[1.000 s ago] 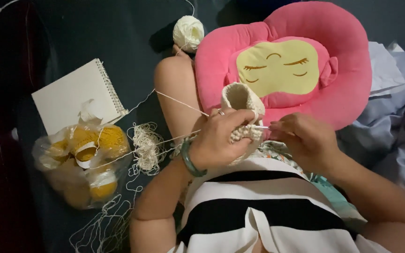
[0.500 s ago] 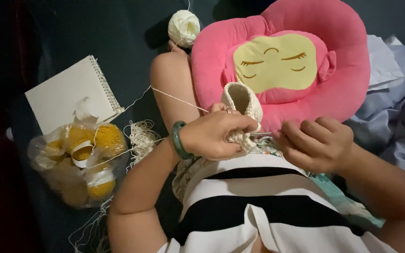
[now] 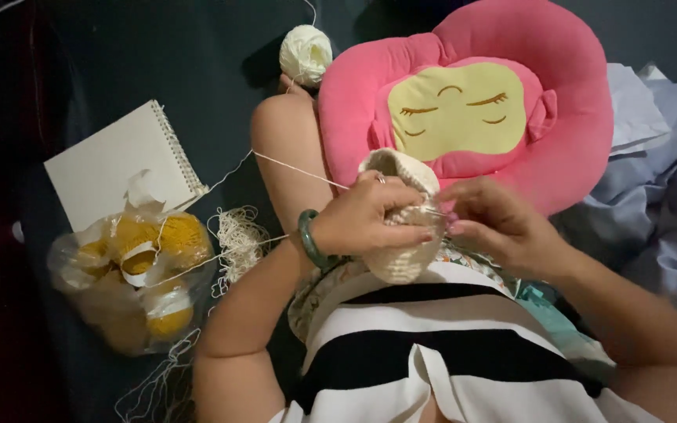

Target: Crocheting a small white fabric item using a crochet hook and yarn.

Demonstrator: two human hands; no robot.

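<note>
Carefully now: my left hand (image 3: 370, 215) pinches cream crochet piece (image 3: 405, 258), right hand (image 3: 495, 223) at 3 o'clock pinches hook (image 3: 435, 210); I judge yarn strand (image 3: 299, 168) needs even tension

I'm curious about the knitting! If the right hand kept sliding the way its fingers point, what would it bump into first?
The right hand points leftward at the cream crocheted piece, which its fingertips already seem to touch. Just past it is the left hand, though depth is hard to judge.
</note>
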